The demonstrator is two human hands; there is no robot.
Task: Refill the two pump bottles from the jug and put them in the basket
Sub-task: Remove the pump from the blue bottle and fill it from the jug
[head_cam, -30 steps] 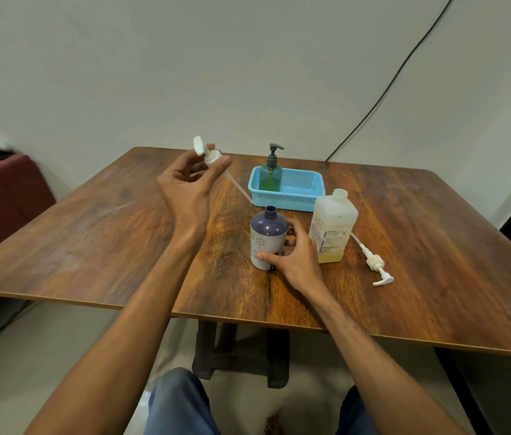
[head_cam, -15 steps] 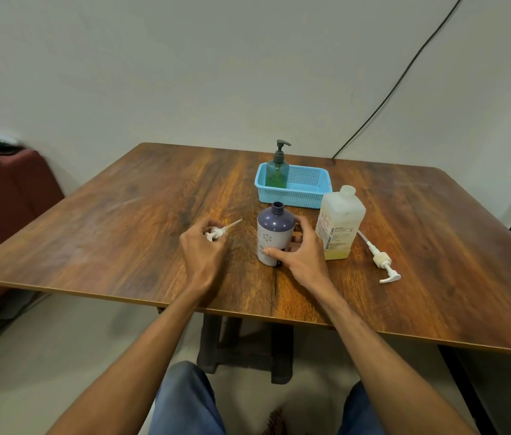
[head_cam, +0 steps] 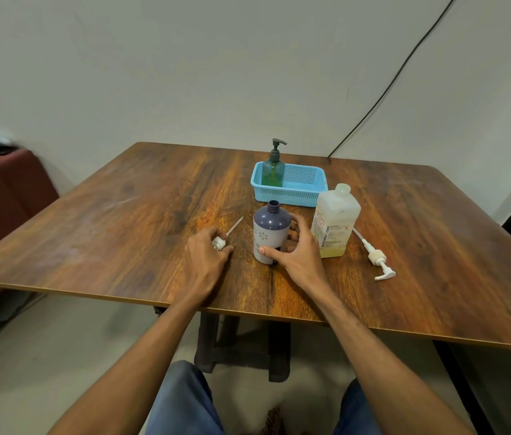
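A purple and white pump bottle [head_cam: 269,229] stands uncapped on the wooden table [head_cam: 122,221]. My right hand [head_cam: 298,251] grips its lower body from the right. My left hand [head_cam: 205,255] lies on the table to the left, fingers curled round the bottle's white pump head [head_cam: 219,243], whose thin tube points up and right along the tabletop. The pale jug [head_cam: 335,222] stands open, without a cap, just right of the bottle. A green pump bottle [head_cam: 273,169] with a dark pump stands in the left end of the blue basket [head_cam: 304,189].
A second white pump [head_cam: 376,257] with its tube lies on the table right of the jug. A dark red seat [head_cam: 0,196] is at the left beyond the table. A black cable [head_cam: 389,89] runs up the wall behind.
My left hand has brought the white pump head down from the air onto the table left of the bottle. My right hand has stayed on the purple bottle.
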